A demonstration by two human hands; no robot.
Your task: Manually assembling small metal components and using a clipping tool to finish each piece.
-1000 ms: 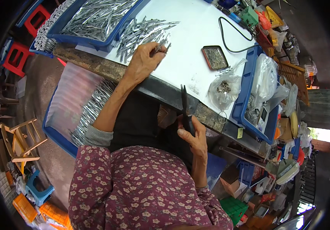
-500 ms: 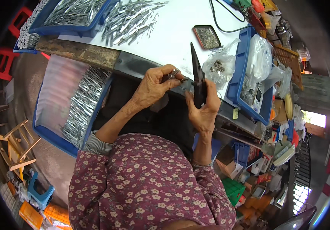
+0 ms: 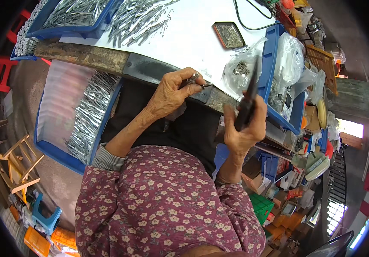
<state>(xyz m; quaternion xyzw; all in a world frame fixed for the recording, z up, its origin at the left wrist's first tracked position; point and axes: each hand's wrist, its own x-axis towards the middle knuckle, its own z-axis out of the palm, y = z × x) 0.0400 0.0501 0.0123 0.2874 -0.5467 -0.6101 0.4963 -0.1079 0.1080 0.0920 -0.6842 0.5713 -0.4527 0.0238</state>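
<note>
Above the near edge of the white-topped table, my left hand [image 3: 170, 95] is closed, pinching a small dark metal piece [image 3: 189, 81] between thumb and fingers. A thin end of the piece sticks out toward the right; my fingertips hide the rest. To its right, my right hand [image 3: 246, 132] grips a long black tool [image 3: 246, 109] with a tapered, pointed tip aimed up and away from me. The tool is smeared by motion, and it is apart from the metal piece. Behind the tool lies a clear plastic bag [image 3: 240, 77] with small metal bits in it.
Thin silvery metal strips [image 3: 139, 21] are heaped on the table beside a blue tray [image 3: 100, 30] of similar strips. A small dark dish [image 3: 229, 35] holds tiny bits. Right stands a blue bin [image 3: 270, 60] with plastic bags. Lower left, another blue tray [image 3: 58, 155] holds more strips.
My right hand has swung right and slightly nearer to me with the black tool, away from the metal piece. My left hand has hardly moved.
</note>
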